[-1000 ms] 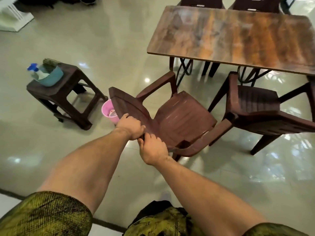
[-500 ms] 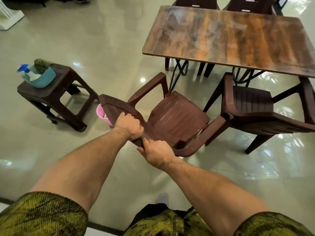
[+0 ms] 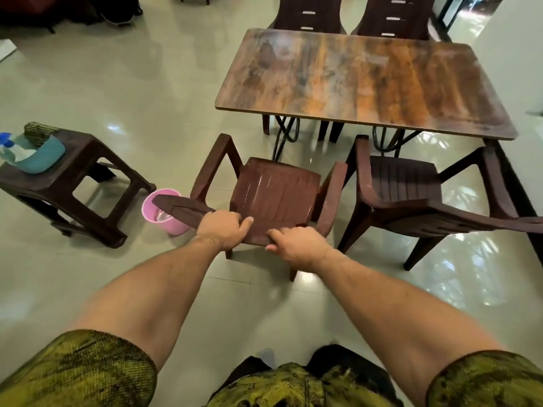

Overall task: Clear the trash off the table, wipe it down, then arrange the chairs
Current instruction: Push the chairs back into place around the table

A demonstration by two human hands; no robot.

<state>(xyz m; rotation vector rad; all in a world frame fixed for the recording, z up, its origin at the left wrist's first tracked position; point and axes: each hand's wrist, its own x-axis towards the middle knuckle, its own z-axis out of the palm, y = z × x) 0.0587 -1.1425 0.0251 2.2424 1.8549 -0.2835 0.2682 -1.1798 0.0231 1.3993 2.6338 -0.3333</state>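
Observation:
A brown plastic armchair (image 3: pixel 273 195) stands in front of me, its seat facing the wooden table (image 3: pixel 364 80). My left hand (image 3: pixel 223 227) grips the top of its backrest on the left. My right hand (image 3: pixel 299 245) grips the same backrest edge on the right. A second brown armchair (image 3: pixel 411 189) stands to its right, close to the table's near edge. Two more chairs (image 3: pixel 352 16) are tucked in at the table's far side. The tabletop is bare and shiny.
A brown plastic stool (image 3: pixel 88 183) at the left carries a teal basin (image 3: pixel 44 160) with a spray bottle (image 3: pixel 8 145) and a cloth. A pink bin (image 3: pixel 164 212) stands on the floor between the stool and the held chair. Glossy tiled floor all around.
The chair I hold has swung round from an angled position to face the table squarely. My view has shifted right and back, and my hands have spread apart along the backrest.

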